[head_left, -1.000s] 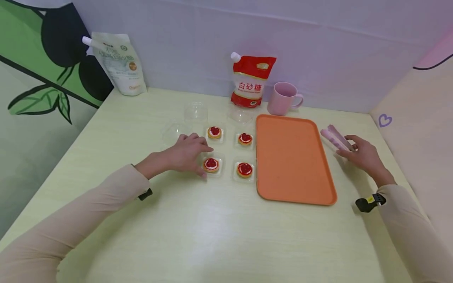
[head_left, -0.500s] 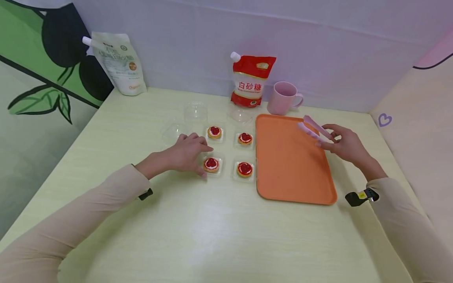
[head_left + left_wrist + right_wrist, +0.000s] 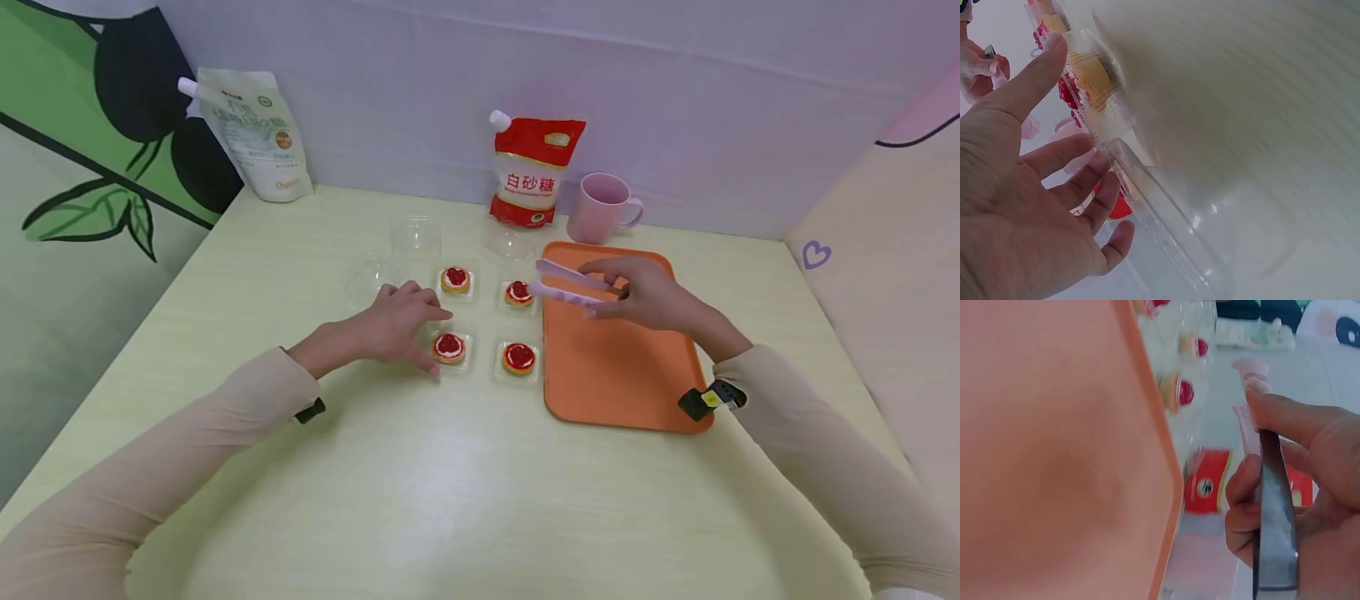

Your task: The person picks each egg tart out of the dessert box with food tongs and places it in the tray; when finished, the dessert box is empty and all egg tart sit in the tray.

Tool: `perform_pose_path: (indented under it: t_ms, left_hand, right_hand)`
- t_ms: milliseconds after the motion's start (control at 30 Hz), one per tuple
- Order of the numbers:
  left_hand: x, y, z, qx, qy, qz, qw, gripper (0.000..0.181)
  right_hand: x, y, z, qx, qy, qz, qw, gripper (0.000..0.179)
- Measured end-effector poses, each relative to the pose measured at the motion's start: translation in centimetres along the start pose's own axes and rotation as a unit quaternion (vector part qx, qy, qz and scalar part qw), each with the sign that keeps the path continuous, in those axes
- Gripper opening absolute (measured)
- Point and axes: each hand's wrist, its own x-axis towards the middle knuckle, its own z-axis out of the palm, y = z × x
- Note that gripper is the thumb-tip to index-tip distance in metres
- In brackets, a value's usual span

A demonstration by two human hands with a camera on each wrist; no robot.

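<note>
In the head view my left hand (image 3: pixel 397 325) lies spread at the left side of the front-left clear plastic container, which holds a fruit tart (image 3: pixel 448 348) with red topping. The left wrist view shows its thumb and loosely bent fingers along the edge of the clear container (image 3: pixel 1166 231). My right hand (image 3: pixel 648 293) grips pink tongs (image 3: pixel 562 294) with a metal handle end (image 3: pixel 1277 519), over the orange tray (image 3: pixel 622 375). The tongs' parted tips overlap the edge of the back-right tart (image 3: pixel 517 293) in the head view. Nothing is between the tips.
Further tarts in clear containers sit at front right (image 3: pixel 519 358) and back left (image 3: pixel 455 280), their lids (image 3: pixel 415 237) folded back. Behind stand a red sugar pouch (image 3: pixel 528 175), a pink mug (image 3: pixel 600 208) and a pale green pouch (image 3: pixel 258 137).
My right hand has carried the tongs leftward from the table right of the tray, across the tray to the back-right tart. My left hand has stayed where it was.
</note>
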Motion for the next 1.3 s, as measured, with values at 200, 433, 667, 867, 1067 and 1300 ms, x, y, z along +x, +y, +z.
perform_pose_path:
  t_ms: [200,433,667,867,1067,1300]
  left_hand:
    - [0.0,0.0,0.1,-0.003,0.0,-0.006,1.0,0.088]
    - [0.0,0.1,0.2,-0.014,0.008,-0.006,0.9998,0.084]
    - [0.1,0.3,0.3,-0.015,0.005,-0.017,0.9997,0.083]
    - [0.2,0.5,0.3,-0.013,-0.001,-0.025,0.9996,0.084]
    - [0.1,0.7,0.1,-0.01,-0.003,-0.032,0.9994,0.083]
    - [0.1,0.7,0.3,-0.008,-0.005,-0.04,0.9992,0.083]
  right_hand:
    - [1.6,-3.3,1.7,0.002,-0.063,-0.023,0.9977,0.052]
    - [2.7,-6.5,3.0,-0.057,-0.116,-0.064,0.9895,0.048]
    - [4.2,-9.0,3.4,-0.123,-0.171,-0.036,0.9769,0.054]
    - [4.9,-10.5,3.2,-0.151,-0.193,-0.023,0.9692,0.05]
    - [5.7,-11.7,3.3,-0.175,-0.195,0.001,0.9649,0.046]
    - [6.7,-12.9,3.8,-0.215,-0.197,0.034,0.9559,0.047]
